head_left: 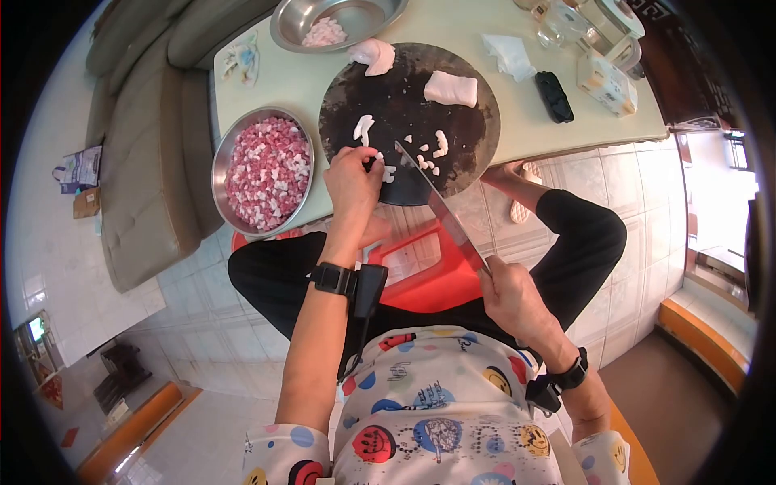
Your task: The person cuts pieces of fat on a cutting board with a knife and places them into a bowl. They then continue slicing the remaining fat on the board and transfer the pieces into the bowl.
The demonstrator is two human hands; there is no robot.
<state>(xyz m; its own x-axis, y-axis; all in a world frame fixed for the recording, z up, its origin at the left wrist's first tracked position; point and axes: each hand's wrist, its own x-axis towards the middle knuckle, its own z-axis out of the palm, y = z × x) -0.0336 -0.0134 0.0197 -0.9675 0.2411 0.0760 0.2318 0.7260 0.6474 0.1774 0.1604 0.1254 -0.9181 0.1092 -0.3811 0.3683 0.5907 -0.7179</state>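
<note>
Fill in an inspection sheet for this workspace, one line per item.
Surface: round dark board on pale table, reaching its near edge; small white pieces scattered.
Materials: pale slab and folded pale piece on the board; steel bowl of pink-and-white bits beside it; second bowl with a few pale pieces.
Clutter: crumpled tissue, black case, tissue pack.
Left hand: fingertips at white pieces on the board; grip unclear.
Right hand: holds knife, blade tip over the board near the left fingers.
Cables: thin dark cord, apparently from the left wrist device.
Surroundings: red stool, sofa, tiled floor.
</note>
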